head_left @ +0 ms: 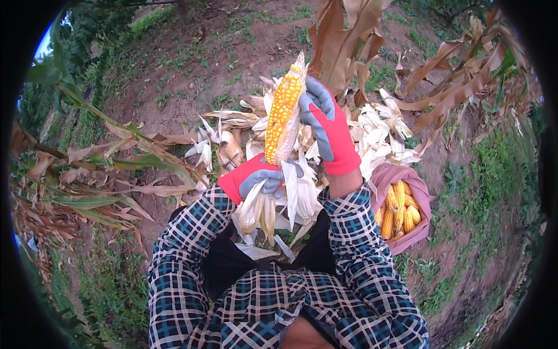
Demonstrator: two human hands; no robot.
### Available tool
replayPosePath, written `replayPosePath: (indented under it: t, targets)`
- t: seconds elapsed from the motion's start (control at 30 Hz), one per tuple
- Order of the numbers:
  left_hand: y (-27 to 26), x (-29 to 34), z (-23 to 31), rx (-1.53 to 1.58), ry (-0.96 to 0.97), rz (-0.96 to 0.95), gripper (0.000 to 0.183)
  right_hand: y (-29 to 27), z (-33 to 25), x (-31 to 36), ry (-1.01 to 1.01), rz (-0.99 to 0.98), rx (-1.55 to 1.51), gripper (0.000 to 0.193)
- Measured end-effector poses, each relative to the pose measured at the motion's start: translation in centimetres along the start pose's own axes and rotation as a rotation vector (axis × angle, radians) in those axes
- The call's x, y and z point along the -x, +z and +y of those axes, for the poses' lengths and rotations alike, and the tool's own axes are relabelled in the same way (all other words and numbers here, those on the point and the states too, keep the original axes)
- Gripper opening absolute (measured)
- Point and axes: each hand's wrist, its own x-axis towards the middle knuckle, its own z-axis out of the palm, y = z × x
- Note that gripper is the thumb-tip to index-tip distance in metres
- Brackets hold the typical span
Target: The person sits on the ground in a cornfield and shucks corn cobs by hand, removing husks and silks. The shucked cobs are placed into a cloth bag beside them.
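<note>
The ear of corn (283,110) is golden yellow, with a whitish strip along its right edge; the left glove (258,179) and right glove (326,125) are red, with grey fingers (318,91); the shirt (180,256) is checked in white, teal and black; the sack (424,205) is dusty pink, its cobs (400,206) orange-yellow; the husks (378,134) are cream; the soil (192,58) is reddish brown, the grass (491,163) green.

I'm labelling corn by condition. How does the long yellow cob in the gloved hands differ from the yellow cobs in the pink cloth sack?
The long yellow cob has pale husk leaves at its base; the yellow cobs in the pink cloth sack look bare where visible. The held cob is raised, tip away from the body; the sacked cobs lie packed together. Both show rows of yellow kernels.
</note>
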Motion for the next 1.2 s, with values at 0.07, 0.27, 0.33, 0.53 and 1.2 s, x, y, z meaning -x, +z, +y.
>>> replayPosePath:
  t: [0.07,0.27,0.33,0.53,1.2]
  targets:
    - [0.4,0.2,0.4,-0.019,-0.023,-0.015,0.038,0.3,0.5,0.0,0.037,0.083,-0.012,0.039]
    - [0.6,0.9,0.5,-0.141,-0.031,0.166,0.036,-1.4,1.4,-0.1,0.068,0.133,0.077,0.016]
    - [0.5,0.9,0.3,-0.111,-0.053,0.162,0.034,-1.3,1.5,-0.1,0.01,0.16,0.044,0.02]
    - [1.2,1.1,-0.2,-0.15,-0.106,0.179,0.025,-0.3,-0.1,-0.1,-0.109,0.134,0.039,0.041]
    - [0.1,0.8,-0.3,0.24,0.139,0.108,0.022,-2.7,0.9,0.2,0.077,-0.289,-1.197,0.03]
